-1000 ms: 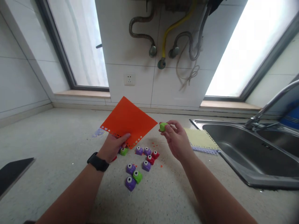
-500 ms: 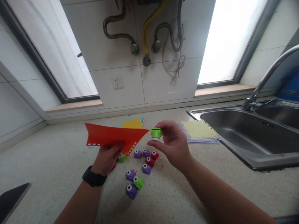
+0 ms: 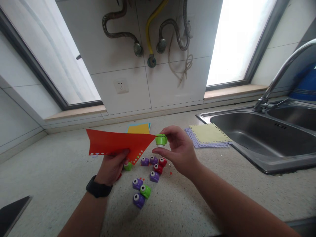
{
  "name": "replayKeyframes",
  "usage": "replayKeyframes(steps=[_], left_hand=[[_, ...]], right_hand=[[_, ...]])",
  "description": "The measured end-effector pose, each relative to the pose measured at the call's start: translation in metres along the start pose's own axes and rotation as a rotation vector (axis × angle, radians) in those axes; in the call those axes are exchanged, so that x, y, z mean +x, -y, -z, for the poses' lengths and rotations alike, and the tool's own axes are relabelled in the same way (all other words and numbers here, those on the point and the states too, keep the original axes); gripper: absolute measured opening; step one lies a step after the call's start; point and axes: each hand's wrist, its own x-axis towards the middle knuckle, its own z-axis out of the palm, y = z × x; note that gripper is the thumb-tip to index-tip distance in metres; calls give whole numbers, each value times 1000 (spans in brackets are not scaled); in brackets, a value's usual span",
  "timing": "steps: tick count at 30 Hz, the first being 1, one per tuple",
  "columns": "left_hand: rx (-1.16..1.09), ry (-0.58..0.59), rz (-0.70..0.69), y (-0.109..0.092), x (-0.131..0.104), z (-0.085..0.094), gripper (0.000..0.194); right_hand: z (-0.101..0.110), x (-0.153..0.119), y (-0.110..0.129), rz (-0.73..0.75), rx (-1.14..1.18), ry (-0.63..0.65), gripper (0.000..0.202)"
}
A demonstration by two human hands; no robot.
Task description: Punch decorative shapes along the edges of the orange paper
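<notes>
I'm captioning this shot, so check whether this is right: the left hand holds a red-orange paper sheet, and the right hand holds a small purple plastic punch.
Wrong colour: the head view shows the right hand holding a small green plastic punch. The left hand does hold a red-orange paper sheet.

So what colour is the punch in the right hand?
The punch is green with a white bottom; head view shows it.

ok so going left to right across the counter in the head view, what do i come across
Dark flat object → orange-red sheet → green punch held in the right hand → pale yellow sheet → metal sink.
</notes>
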Motion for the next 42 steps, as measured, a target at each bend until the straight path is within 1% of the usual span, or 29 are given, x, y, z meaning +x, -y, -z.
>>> replayKeyframes(steps=[13,17,21,26,32,36,39,42], left_hand=[[46,42,-9,1,0,2,35],[80,67,-34,1,0,3,31],[162,90,-46,0,0,3,28],[259,76,-45,2,1,6,26],[338,83,-52,2,2,9,26],[385,72,-52,0,1,8,26],[424,90,-110,-4,0,5,23],[422,95,-203,-7,-1,1,20]], right_hand=[[0,-2,-4,-80,-14,5,49],[-1,-3,-7,-150,-33,10,48],[-1,-4,-10,-242,-52,5,47],[-1,-5,-13,-332,-89,-3,47],[-4,-4,-15,-412,-116,36,43],[-5,-5,-17,-473,-155,106,41],[-5,-5,-16,-531,-179,152,41],[-6,-4,-14,-612,-106,140,36]])
